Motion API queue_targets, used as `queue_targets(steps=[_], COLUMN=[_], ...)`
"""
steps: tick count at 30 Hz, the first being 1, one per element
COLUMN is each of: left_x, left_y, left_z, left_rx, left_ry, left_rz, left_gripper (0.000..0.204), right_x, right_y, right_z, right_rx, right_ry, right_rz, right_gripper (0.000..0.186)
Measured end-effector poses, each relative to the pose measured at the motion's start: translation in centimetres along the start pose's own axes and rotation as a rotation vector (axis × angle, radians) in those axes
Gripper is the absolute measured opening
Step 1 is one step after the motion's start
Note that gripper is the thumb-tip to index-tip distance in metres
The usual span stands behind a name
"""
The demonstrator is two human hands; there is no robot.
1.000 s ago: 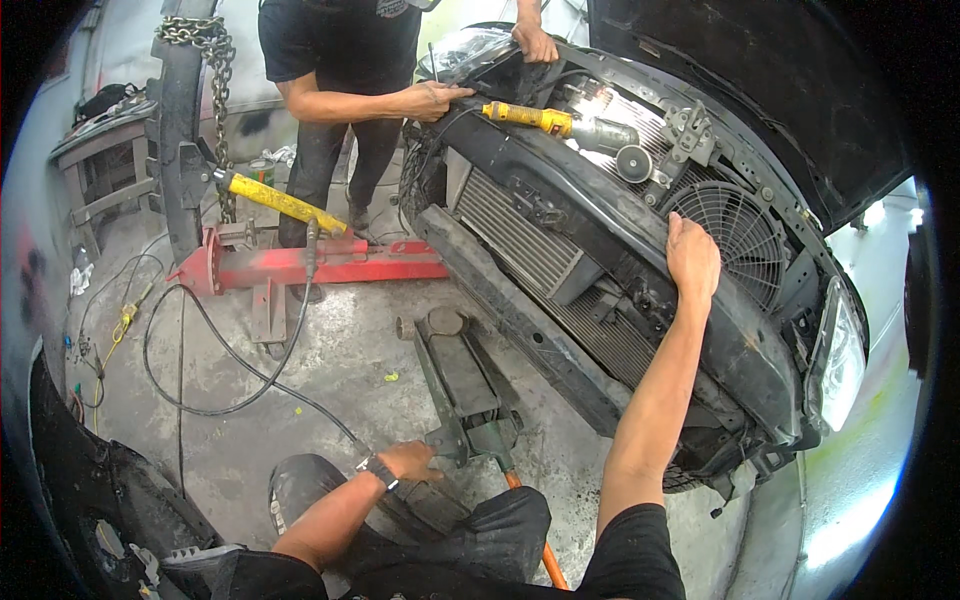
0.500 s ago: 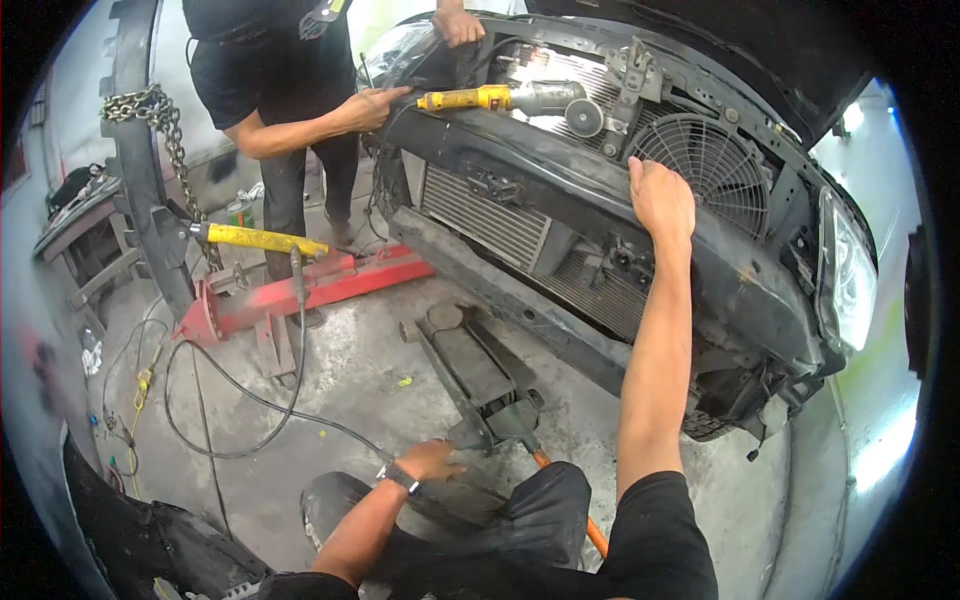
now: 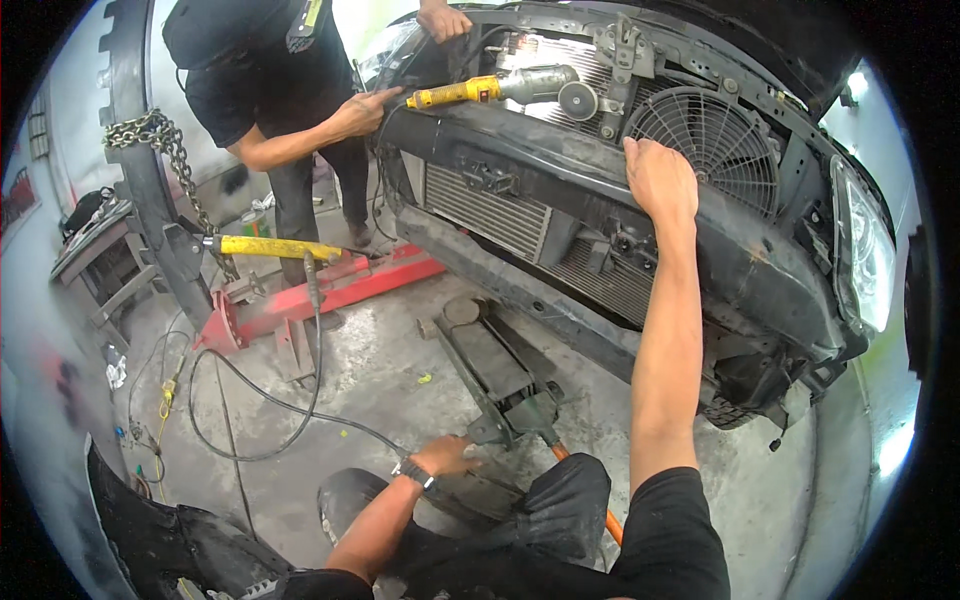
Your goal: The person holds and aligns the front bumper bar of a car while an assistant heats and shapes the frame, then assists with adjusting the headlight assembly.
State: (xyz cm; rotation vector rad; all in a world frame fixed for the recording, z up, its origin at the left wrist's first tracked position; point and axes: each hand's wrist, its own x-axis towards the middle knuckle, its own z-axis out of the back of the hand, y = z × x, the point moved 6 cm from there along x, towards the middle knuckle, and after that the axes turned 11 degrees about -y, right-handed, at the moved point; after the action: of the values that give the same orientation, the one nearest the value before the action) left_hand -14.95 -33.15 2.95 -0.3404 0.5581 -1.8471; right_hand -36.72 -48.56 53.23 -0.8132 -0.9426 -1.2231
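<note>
My right hand is closed over the top edge of the black bumper beam on the front of a car, arm stretched out. My left hand, with a watch on its wrist, hovers low above my knees, near the end of a floor jack. Its fingers look stretched and slightly blurred, with nothing visible in them. A yellow and grey angle grinder lies on the beam to the left of my right hand. Another person's hand reaches to the grinder's handle end.
The co-worker stands at the car's left corner, other hand on its front frame. A red steel beam, a yellow hydraulic ram and a chained post stand at left. A black hose loops over the floor. The radiator fan is exposed.
The whole view has shifted slightly, with the floor items sitting farther right. My right hand stays on the bumper beam and my left hand stays low beside the jack.
</note>
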Motion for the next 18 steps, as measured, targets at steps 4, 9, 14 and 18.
queue_targets(steps=[4, 9, 14, 18], left_x=[-0.4, -0.8, -1.0, 0.1], left_y=[-0.4, -0.2, 1.4, 1.2], left_z=[0.3, 0.0, -0.5, -1.1], left_rx=[0.006, 0.027, 0.001, -0.015], left_ry=[0.017, 0.041, 0.058, 0.039], left_rz=[0.044, 0.062, 0.084, 0.066], left_gripper=[0.064, 0.061, 0.069, 0.07], right_x=[-0.1, 0.0, -0.1, 0.1], right_y=[0.0, 0.0, 0.3, 0.3], right_z=[0.2, 0.5, -0.1, 0.5], right_rx=[0.003, -0.031, -0.022, -0.082], right_ry=[-0.009, 0.0, -0.045, -0.052], right_rz=[-0.006, 0.005, 0.039, 0.062], right_gripper=[0.049, 0.047, 0.047, 0.048])
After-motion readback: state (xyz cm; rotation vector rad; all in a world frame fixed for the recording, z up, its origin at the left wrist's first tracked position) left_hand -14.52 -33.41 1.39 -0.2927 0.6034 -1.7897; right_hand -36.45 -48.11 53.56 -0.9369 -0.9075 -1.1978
